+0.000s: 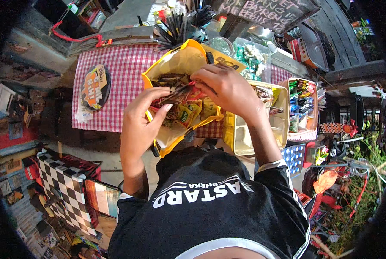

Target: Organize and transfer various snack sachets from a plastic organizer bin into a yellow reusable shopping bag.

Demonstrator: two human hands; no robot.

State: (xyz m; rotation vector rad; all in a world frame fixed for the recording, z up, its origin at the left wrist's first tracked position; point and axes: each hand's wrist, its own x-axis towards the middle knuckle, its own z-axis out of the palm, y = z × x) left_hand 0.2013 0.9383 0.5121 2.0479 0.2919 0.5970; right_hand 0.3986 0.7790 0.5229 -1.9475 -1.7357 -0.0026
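A yellow bag (169, 144) with a pale lining stands wide open in front of me on the checked table. Inside lie brown packets and several yellow sachets (188, 114). Over the bag's mouth, a dark red-and-brown sachet (182, 93) stretches between my hands. My left hand (142, 118) reaches in from the left side, its fingers and thumb curled round one end. From the right, my right hand (225, 88) pinches the other end, fingers bent; its fingertips are partly hidden.
Right of the bag stands a cream divided box (255, 146) with packets, then a basket (304, 134) of colourful sachets. A round sign (96, 88) lies on the red checked cloth (128, 64) at left. Behind are black straws (173, 30), a clear tub (264, 64) and a chalkboard (270, 13).
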